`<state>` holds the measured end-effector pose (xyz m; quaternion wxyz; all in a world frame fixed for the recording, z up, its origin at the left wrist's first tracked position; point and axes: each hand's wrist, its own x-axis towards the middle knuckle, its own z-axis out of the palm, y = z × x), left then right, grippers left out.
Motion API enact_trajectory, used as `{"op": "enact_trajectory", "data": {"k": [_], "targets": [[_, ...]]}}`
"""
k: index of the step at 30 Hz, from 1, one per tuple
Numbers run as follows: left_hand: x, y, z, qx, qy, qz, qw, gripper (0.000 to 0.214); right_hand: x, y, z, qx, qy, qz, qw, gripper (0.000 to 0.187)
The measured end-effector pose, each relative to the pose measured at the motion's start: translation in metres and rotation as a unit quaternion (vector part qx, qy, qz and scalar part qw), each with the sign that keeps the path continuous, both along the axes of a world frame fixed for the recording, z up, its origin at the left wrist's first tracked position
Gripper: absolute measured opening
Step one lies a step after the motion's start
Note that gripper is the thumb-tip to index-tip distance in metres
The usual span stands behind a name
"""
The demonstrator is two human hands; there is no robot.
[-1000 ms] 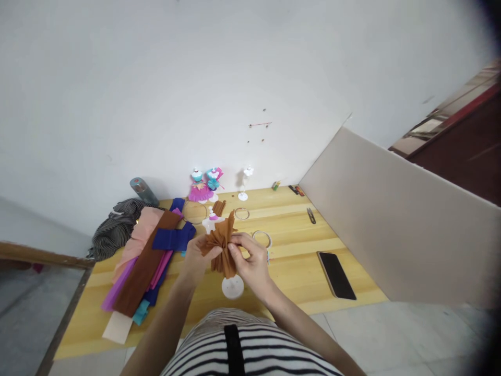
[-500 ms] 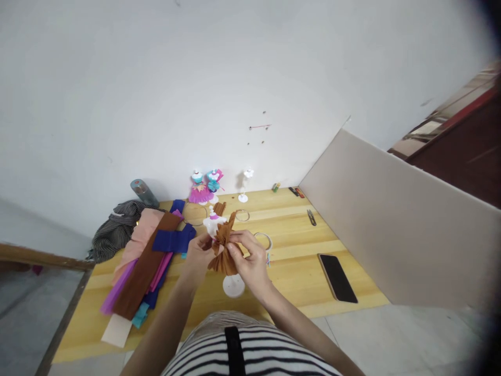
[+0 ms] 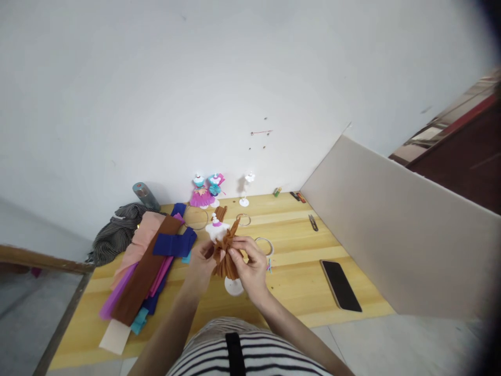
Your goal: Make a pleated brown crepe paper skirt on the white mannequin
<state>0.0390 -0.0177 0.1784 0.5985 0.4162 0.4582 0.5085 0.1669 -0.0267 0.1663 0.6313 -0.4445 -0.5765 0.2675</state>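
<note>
Between my hands stands a small white dress-form mannequin [image 3: 216, 231] with a purple neck band and a round white base [image 3: 234, 286]. Pleated brown crepe paper [image 3: 227, 267] is gathered around its waist and flares out below like a skirt, one end sticking up. My left hand [image 3: 202, 261] pinches the gathers on the left side. Thumb and fingers of my right hand [image 3: 249, 261] are closed on the same paper at the right. Parts of the mannequin's body are hidden behind the paper and my fingers.
Coloured crepe strips [image 3: 136, 277] and a striped cloth [image 3: 117, 235] lie at the left, near a bottle [image 3: 145, 196]. Dressed mannequins [image 3: 201, 196] and a bare one [image 3: 249, 180] stand by the wall. Wire rings [image 3: 265, 245], thread snips [image 3: 313, 223] and a phone [image 3: 340, 285] lie rightward.
The whole view has shifted slightly, with things sitting a little lower. My fingers keep hold of the brown paper at the waist, and its gathers look drawn in closer.
</note>
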Motion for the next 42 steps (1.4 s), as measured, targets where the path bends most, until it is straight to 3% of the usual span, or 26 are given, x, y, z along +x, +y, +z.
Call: {"op": "enact_trajectory", "data": {"k": [8,13,21,31,42], "targets": [[-0.001,-0.001,-0.002,0.017,0.007,-0.001,1.0,0.028,0.0,0.001,-0.009,-0.047,0.068,0.012,0.997,0.003],[0.0,0.001,-0.004,0.023,-0.024,-0.011,0.999,0.027,-0.001,0.008,-0.014,-0.093,0.119,0.034,0.988,0.017],[0.003,0.008,-0.005,0.004,-0.071,-0.002,0.997,0.024,0.0,0.022,-0.017,-0.107,0.142,0.078,0.981,0.01],[0.011,0.01,-0.013,0.01,-0.086,0.024,0.996,0.024,-0.007,0.019,-0.022,-0.135,0.175,0.033,0.975,0.012],[0.008,0.01,-0.012,0.017,-0.079,0.02,0.997,0.021,-0.008,0.021,-0.028,-0.123,0.166,0.034,0.978,0.02]]}}
